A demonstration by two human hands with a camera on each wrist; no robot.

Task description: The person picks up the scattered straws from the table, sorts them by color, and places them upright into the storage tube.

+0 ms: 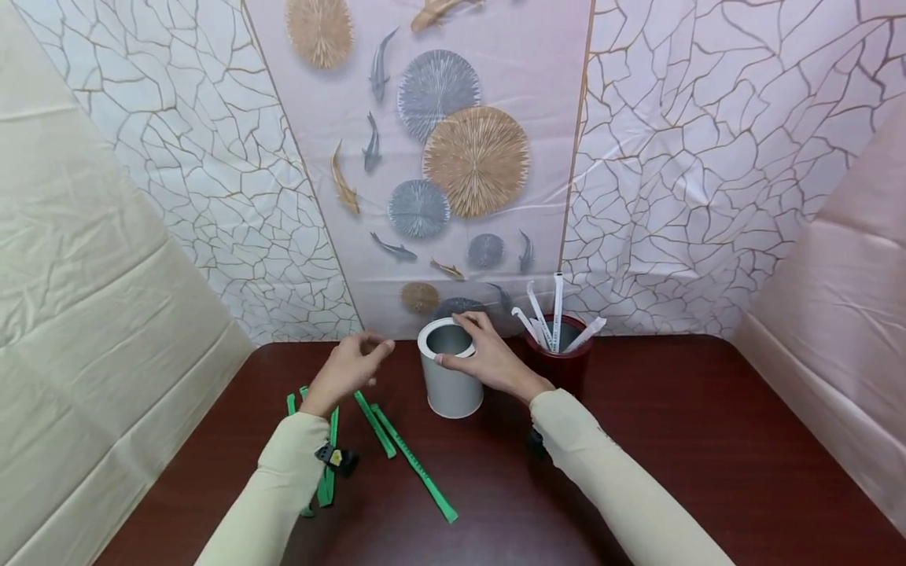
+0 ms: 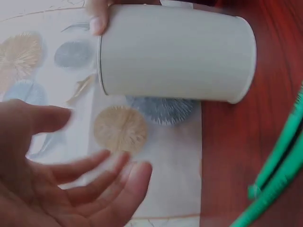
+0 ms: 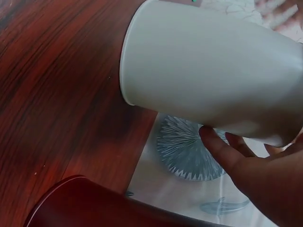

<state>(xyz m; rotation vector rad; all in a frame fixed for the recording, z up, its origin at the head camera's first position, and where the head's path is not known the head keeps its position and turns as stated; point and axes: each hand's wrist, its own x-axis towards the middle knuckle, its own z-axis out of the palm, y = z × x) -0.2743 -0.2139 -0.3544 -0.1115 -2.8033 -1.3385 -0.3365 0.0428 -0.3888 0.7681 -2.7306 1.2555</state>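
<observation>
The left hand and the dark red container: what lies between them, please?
In the head view, the light grey canister stands between them, with the right hand at its rim.

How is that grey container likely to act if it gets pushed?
The grey container looks hollow, so it's probably light. Its smooth sides may feel slippery. Standing upright and taller than wide, it could tip if pushed high up.

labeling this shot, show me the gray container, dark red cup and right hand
Gray container (image 1: pixel 452 384), head view: outer wall.
Dark red cup (image 1: pixel 566 368), head view: side wall.
Right hand (image 1: pixel 494 358), head view: back of the hand.
</observation>
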